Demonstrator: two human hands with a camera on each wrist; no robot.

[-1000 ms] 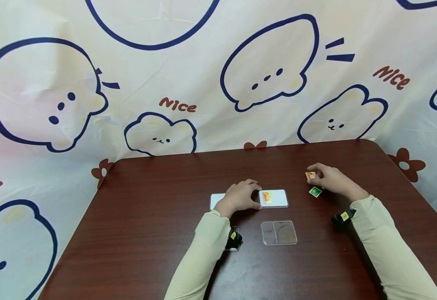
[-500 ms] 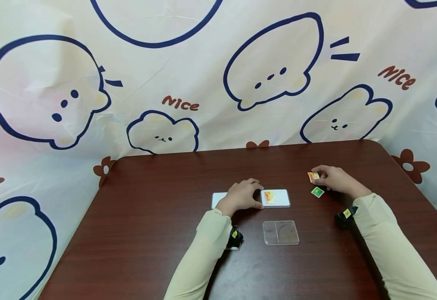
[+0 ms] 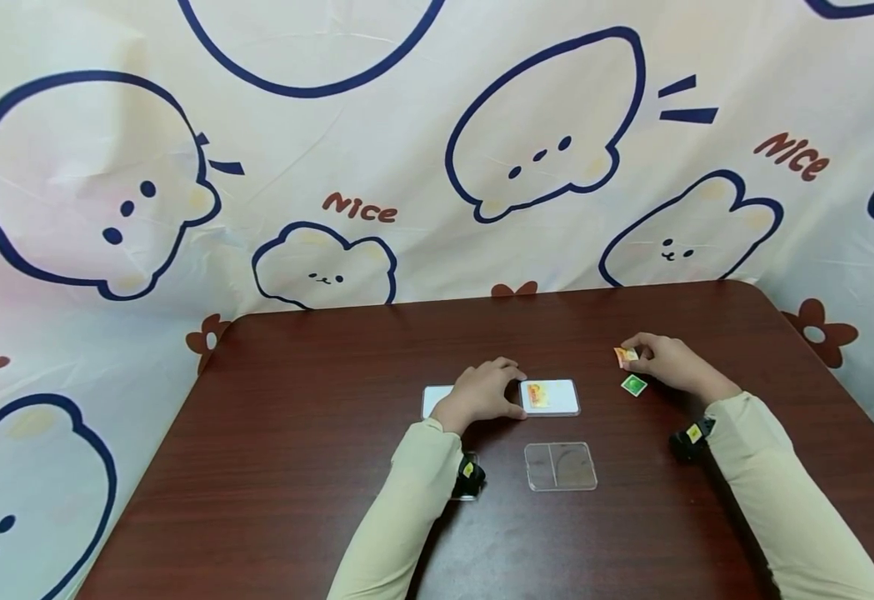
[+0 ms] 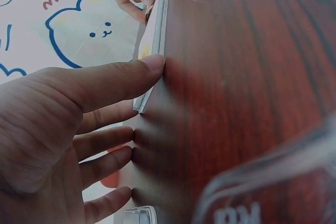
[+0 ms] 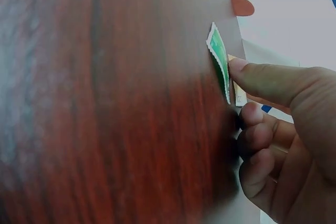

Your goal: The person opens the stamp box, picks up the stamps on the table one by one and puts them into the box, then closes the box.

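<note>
My left hand grips the left end of a flat clear case with a white inside, thumb at its near corner and index finger at the far one. An orange stamp lies on the white, towards that end. At the far right, my right hand pinches another orange stamp between thumb and fingertips, low over the table. Just in front of it lies a green stamp. In the right wrist view the green stamp shows a scalloped edge and partly covers the orange one.
A second white-filled case is partly hidden behind my left hand. Nearer me lies a clear plastic lid, and another clear piece sits under my left wrist. A patterned cloth hangs behind the brown table.
My right thumb and fingers have drawn together on the orange stamp. My left hand keeps its grip on the case. The head view has shifted slightly.
</note>
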